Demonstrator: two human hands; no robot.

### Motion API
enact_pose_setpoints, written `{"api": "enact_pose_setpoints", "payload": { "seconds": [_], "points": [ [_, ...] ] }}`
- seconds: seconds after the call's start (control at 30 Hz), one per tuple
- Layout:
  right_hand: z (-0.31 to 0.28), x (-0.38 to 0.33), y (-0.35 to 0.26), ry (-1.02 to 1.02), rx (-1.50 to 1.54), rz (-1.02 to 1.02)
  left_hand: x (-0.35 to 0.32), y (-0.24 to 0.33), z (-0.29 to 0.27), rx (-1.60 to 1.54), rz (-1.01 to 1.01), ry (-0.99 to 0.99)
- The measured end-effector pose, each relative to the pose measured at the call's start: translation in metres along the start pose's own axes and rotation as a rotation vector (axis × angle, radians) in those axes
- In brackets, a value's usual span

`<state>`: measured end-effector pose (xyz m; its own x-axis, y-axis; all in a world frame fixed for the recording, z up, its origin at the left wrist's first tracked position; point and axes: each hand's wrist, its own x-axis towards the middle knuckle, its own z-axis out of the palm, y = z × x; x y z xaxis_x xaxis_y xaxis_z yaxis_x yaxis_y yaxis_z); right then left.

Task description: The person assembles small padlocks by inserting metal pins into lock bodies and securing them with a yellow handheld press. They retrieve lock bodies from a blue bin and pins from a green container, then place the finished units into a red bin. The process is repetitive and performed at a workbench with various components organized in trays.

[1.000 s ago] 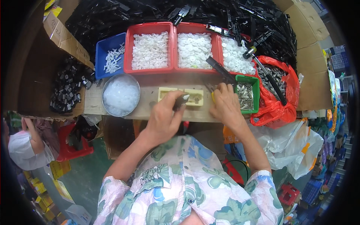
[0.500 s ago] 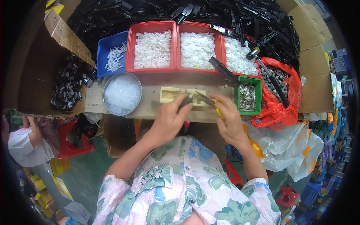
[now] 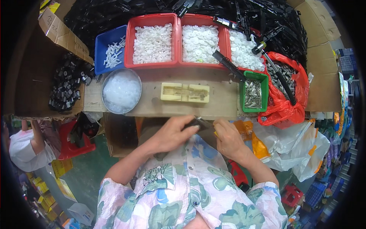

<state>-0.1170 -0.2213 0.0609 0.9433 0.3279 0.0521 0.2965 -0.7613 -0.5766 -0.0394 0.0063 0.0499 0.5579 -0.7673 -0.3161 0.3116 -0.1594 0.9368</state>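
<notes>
Tool [image 3: 216, 134] and part [image 3: 196, 123], over the block [image 3: 185, 98] half a second earlier, now lie nearer the body, off the bench's [image 3: 148, 110] near edge. The tool's long axis slants, yellow end to lower right, dark end to upper left, toward the part. Left hand [image 3: 171, 134] pinches the part between thumb and fingers; right hand [image 3: 230, 142] is closed around the tool's yellow end.

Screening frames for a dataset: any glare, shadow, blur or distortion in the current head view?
Head view: fisheye corners black, blue crate near the right rim warped and soft; head view: left box shadowed inside; head view: glints on black parts, highlights on clear bag; head view: dark piece between left hand and right hand hard to make out.
</notes>
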Motion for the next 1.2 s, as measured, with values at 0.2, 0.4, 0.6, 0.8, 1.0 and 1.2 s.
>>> {"api": "enact_pose_setpoints", "payload": {
  "seconds": [0.2, 0.4, 0.6, 0.8, 1.0, 1.2],
  "points": [
    [-0.007, 0.002, -0.008, 0.008, 0.033, -0.076, -0.006, -0.006, -0.011, -0.685, -0.164, -0.318],
    [-0.021, 0.018, -0.012, -0.051, 0.045, -0.072, -0.016, 0.002, -0.016, -0.552, -0.172, -0.196],
    [-0.017, 0.051, 0.018, 0.193, 0.003, 0.041, -0.073, -0.024, -0.063, 0.429, -0.351, 0.181],
    [-0.008, 0.073, 0.025, 0.237, -0.055, -0.022, -0.140, -0.093, -0.086, 1.142, -0.579, 0.384],
    [-0.003, 0.091, 0.026, 0.159, -0.213, -0.002, -0.147, -0.109, -0.081, 1.097, -0.580, 0.405],
    [-0.006, 0.109, 0.016, -0.003, -0.473, 0.002, -0.136, -0.109, -0.087, 1.095, -0.527, 0.418]
  ]
}}
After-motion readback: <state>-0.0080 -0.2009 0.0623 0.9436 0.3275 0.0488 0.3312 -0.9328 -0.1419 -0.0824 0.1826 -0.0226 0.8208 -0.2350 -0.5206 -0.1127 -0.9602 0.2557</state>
